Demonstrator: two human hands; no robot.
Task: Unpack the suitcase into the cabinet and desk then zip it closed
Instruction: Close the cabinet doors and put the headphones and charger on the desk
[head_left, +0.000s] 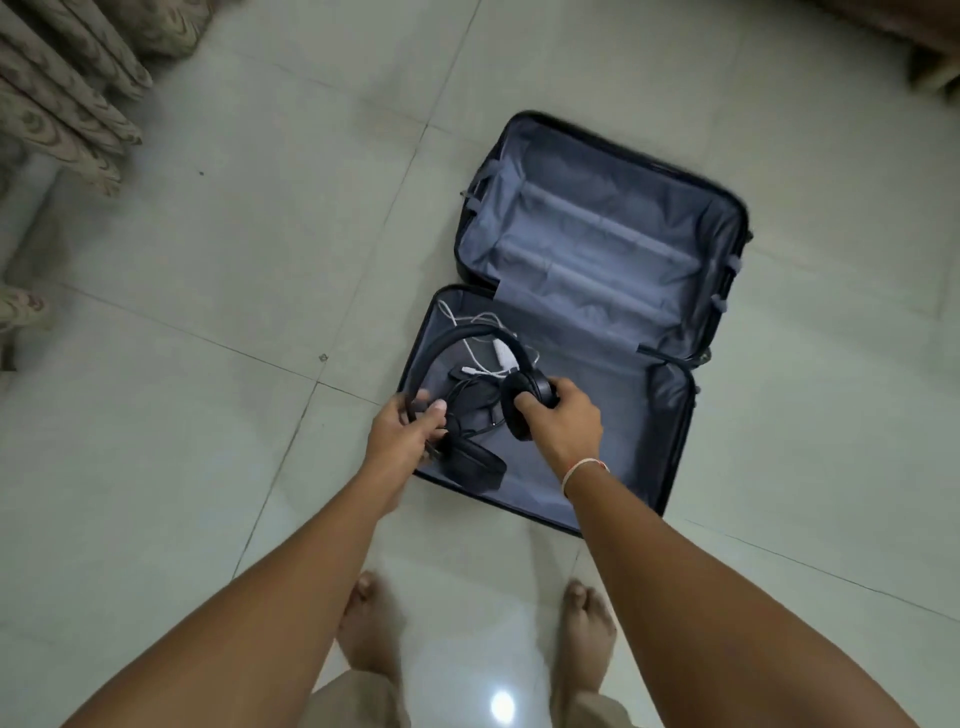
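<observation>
Gripping the black headphones (470, 343) over the near-left corner of the open suitcase (675, 415), the left hand (402, 428) pinches the band and the right hand (558, 415) curls around one earcup, white cable (480, 358) lying beneath.

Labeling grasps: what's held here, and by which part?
Black headphones: left hand grips the headband's left side, right hand grips the right ear cup.
</observation>
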